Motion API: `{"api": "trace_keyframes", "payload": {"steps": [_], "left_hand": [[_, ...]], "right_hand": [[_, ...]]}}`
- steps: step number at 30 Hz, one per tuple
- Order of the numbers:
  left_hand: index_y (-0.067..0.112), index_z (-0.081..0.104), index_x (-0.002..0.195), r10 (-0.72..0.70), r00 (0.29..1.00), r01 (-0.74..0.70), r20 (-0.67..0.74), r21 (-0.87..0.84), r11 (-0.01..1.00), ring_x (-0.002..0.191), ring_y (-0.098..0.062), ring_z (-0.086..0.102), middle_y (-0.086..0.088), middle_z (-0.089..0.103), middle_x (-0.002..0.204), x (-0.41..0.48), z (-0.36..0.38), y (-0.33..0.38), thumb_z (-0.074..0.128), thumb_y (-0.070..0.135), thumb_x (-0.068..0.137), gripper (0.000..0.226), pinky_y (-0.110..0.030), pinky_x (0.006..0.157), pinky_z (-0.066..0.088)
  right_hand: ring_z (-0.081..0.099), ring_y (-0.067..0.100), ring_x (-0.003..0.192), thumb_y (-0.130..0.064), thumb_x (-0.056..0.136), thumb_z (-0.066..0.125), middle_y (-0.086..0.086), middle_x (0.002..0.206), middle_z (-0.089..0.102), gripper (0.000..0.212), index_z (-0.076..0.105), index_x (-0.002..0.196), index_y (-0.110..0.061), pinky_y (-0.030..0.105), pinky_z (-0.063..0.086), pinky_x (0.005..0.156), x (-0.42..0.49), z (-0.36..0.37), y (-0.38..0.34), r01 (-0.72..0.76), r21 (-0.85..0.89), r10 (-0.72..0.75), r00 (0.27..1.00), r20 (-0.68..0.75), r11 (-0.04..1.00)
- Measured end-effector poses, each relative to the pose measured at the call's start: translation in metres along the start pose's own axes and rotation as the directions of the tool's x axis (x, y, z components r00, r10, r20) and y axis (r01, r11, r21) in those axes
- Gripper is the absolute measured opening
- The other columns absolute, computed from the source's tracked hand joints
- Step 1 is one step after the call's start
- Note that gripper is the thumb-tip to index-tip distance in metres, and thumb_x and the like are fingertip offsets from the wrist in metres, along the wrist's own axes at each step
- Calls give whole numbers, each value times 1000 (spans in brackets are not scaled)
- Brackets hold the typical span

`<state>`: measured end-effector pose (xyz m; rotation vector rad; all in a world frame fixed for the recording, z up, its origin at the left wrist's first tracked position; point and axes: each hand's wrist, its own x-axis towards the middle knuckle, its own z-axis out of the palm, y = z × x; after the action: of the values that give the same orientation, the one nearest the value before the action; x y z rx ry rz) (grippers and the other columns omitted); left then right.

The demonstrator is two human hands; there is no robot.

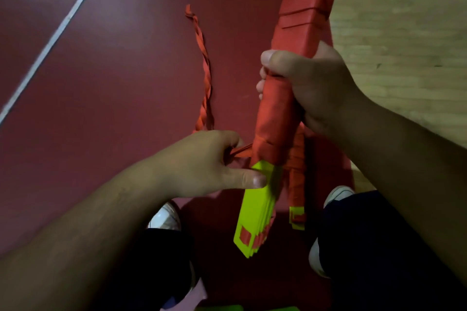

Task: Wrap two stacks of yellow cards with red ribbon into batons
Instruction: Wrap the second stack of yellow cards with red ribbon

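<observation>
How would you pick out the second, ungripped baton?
Start at the right hand gripping the long red bundle. Just behind it, lower down, runs a thinner baton. It is wrapped nearly to its short yellow tip; the gripped bundle shows a long bare yellow end.

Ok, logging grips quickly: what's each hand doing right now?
Left hand: pinching the red ribbon.
Right hand: gripping the ribbon-wrapped card stack.
</observation>
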<state>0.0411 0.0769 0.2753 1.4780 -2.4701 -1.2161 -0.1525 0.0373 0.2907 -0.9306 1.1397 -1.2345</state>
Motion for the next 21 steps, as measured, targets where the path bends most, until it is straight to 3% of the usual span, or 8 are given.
{"api": "trace_keyframes", "payload": {"steps": [3, 8, 11, 14, 16, 18, 21], "left_hand": [[23, 53, 81, -9, 996, 16, -92, 84, 996, 57, -7, 44, 5, 52, 68, 0, 10, 10, 69, 74, 67, 55, -25, 52, 34], [26, 55, 77, -56, 957, 90, -285, 105, 990, 51, -5, 45, 8, 47, 57, 1, 21, 15, 60, 81, 64, 58, -23, 47, 25], [23, 58, 76, -43, 947, 73, -318, 83, 994, 52, -9, 46, 5, 50, 58, 2, 23, 14, 66, 74, 68, 53, -27, 49, 30], [13, 67, 85, 46, 977, -86, -210, -185, 979, 62, -10, 57, -4, 64, 68, 1, 20, 13, 76, 56, 78, 44, -36, 60, 46], [4, 64, 85, 132, 986, -163, -101, -429, 889, 66, -18, 53, -21, 61, 74, 0, 19, 17, 78, 42, 81, 41, -42, 62, 46], [2, 61, 82, 216, 976, -184, -13, -574, 798, 64, -21, 50, -20, 56, 67, -1, 21, 20, 75, 34, 83, 35, -39, 58, 41], [0, 59, 80, 277, 961, -209, 16, -613, 762, 58, -32, 50, -20, 59, 67, -2, 23, 22, 72, 27, 85, 30, -40, 58, 43]], "right_hand": [[70, 27, 71, -23, 75, 79, 11, 85, 67, 39, 55, 103, -9, 42, 60, 63, 1, 2, 3, 65, -116, -72, 995, -62, 991], [67, 29, 74, -21, 73, 70, 10, 81, 65, 42, 51, 108, -5, 51, 58, 73, 0, 0, 0, 59, -50, -61, 997, -46, 997], [66, 28, 79, -26, 78, 73, 9, 89, 64, 41, 51, 108, -9, 63, 56, 81, 0, -1, 0, 70, -58, -71, 997, -9, 996], [64, 30, 85, -32, 78, 77, 11, 96, 62, 48, 53, 114, -11, 57, 57, 85, -1, -3, -4, 75, -11, -74, 995, 61, 997], [64, 28, 85, -34, 76, 80, 12, 96, 62, 64, 48, 122, -4, 47, 57, 80, -1, -4, -8, 14, 140, -40, 983, 181, 990], [67, 28, 90, -41, 66, 81, 12, 97, 67, 77, 45, 126, -6, 44, 57, 83, -3, -6, -12, -98, 257, 9, 945, 326, 961], [69, 27, 93, -32, 83, 68, 10, 98, 70, 39, 53, 114, -14, 47, 51, 96, -8, -8, -14, -181, 288, 47, 908, 417, 940]]}}
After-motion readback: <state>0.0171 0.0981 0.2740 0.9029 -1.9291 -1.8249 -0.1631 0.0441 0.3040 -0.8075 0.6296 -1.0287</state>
